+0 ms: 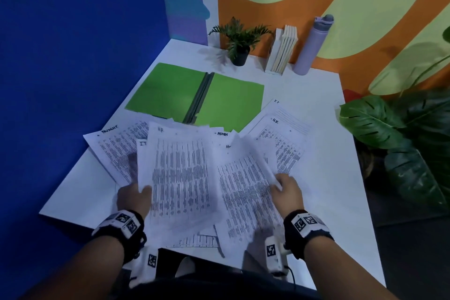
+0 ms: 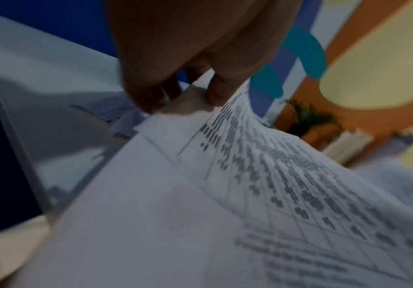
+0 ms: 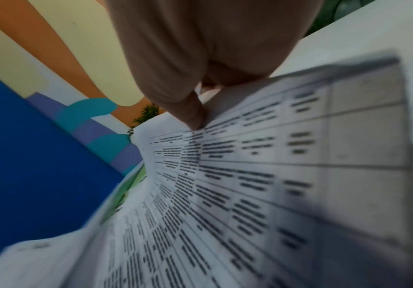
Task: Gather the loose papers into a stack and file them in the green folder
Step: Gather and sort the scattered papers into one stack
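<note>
Two hands work at the bottom of the head view. The left hand [image 1: 133,196] pinches the left edge of a printed sheet [image 1: 180,178], thumb on top; the right hand [image 1: 287,191] pinches the right edge of a second printed sheet [image 1: 246,192], which curls upward there. Both sheets are lifted off the white table [image 1: 328,178], and motion blurs them. Around and under them, at mid-frame, more loose papers [image 1: 280,143] lie fanned and overlapping, some headed in handwriting. Just beyond, the green folder [image 1: 194,95] lies open and flat, its near edge partly covered by papers. Along the wall at upper centre stand a small potted plant [image 1: 239,40], a rack of books [image 1: 283,48] and a lilac bottle [image 1: 313,45].
</note>
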Tool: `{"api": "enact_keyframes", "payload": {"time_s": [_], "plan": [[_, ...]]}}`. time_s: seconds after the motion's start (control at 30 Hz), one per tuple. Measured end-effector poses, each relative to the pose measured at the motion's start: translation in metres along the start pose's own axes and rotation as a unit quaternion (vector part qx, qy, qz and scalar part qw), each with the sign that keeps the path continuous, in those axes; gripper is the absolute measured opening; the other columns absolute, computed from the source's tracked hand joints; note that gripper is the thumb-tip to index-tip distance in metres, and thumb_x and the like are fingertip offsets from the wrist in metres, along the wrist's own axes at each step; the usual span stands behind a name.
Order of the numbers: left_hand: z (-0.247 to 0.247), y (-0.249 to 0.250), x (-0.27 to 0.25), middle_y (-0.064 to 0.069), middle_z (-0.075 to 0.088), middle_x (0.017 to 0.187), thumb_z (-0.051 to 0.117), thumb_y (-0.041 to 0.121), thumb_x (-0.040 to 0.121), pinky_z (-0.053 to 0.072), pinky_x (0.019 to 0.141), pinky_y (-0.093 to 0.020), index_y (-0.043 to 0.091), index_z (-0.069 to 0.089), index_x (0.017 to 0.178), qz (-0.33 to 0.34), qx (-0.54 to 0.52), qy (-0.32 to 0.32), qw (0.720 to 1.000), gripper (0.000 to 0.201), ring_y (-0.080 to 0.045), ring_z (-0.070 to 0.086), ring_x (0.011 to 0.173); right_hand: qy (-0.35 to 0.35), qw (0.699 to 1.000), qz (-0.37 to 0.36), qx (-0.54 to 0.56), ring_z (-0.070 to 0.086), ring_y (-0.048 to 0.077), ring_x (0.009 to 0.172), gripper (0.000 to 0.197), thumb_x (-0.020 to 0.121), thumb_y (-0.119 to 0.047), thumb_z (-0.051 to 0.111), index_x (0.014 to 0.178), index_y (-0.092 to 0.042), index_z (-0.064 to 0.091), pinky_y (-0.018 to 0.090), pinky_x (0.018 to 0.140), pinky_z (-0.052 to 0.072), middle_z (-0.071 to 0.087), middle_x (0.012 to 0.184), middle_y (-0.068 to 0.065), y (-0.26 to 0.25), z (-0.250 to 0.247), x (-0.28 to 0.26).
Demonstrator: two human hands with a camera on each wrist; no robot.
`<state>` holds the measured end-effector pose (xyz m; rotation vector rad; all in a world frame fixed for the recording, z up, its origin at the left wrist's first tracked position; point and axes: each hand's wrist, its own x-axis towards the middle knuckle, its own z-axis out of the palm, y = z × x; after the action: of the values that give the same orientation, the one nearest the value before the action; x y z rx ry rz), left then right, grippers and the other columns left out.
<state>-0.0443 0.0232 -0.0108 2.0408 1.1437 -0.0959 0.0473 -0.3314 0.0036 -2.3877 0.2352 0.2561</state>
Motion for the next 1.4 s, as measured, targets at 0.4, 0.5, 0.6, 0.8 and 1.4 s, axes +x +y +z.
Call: {"api": "enact_keyframes", "payload": {"time_s": [0.4,0.5,0.6,0.8,1.4], "plan": [[0.014,-0.013,0.002,-0.024,0.023,0.153,0.062,0.029,0.088,0.031,0.110,-0.031,0.006,0.067,0.118,0.028,0.213,-0.054,0.975,0.039,-0.032,0.029,0.141,-0.036,0.998,0.051,-0.009,0.054,0.028,0.085,0.028,0.089,-0.013,0.057,0.113,0.001,0.059,0.025,0.086,0.046,0.037,0.130,0.019,-0.030,0.031,0.011],[0.016,-0.015,0.002,-0.028,0.038,0.142,0.064,0.024,0.086,0.033,0.105,-0.026,0.002,0.068,0.114,0.029,0.193,-0.056,0.979,0.036,-0.032,0.035,0.134,-0.048,0.998,0.050,-0.001,0.059,0.030,0.088,0.026,0.087,-0.010,0.054,0.110,-0.001,0.063,0.022,0.077,0.043,0.049,0.125,0.021,-0.036,0.037,0.011],[0.016,-0.016,0.003,-0.019,0.067,0.101,0.063,0.029,0.080,0.047,0.083,-0.024,0.000,0.073,0.094,0.033,0.186,-0.055,0.980,0.034,-0.030,0.060,0.101,-0.078,0.996,0.048,0.001,0.060,0.025,0.075,0.011,0.083,-0.012,0.055,0.091,-0.014,0.063,0.026,0.065,0.046,0.067,0.089,0.010,-0.039,0.039,0.009],[0.016,-0.023,0.008,-0.013,0.052,0.129,0.061,0.035,0.070,0.050,0.096,-0.036,0.016,0.071,0.105,0.030,0.239,-0.026,0.970,0.041,-0.030,0.056,0.115,-0.014,1.000,0.015,0.003,0.057,0.027,0.070,0.013,0.084,-0.007,0.052,0.073,-0.013,0.057,0.026,0.059,0.042,0.059,0.072,0.006,-0.042,0.028,0.003],[-0.032,0.042,-0.034,-0.012,0.052,0.121,0.068,0.000,0.072,0.049,0.090,-0.034,0.013,0.062,0.101,0.098,-0.107,0.046,0.988,0.032,-0.020,0.056,0.084,0.207,0.952,-0.224,0.032,0.045,0.007,0.078,0.020,0.087,0.004,0.053,0.103,-0.001,0.065,0.008,0.071,0.031,0.054,0.097,0.014,-0.074,-0.039,0.000]]}}
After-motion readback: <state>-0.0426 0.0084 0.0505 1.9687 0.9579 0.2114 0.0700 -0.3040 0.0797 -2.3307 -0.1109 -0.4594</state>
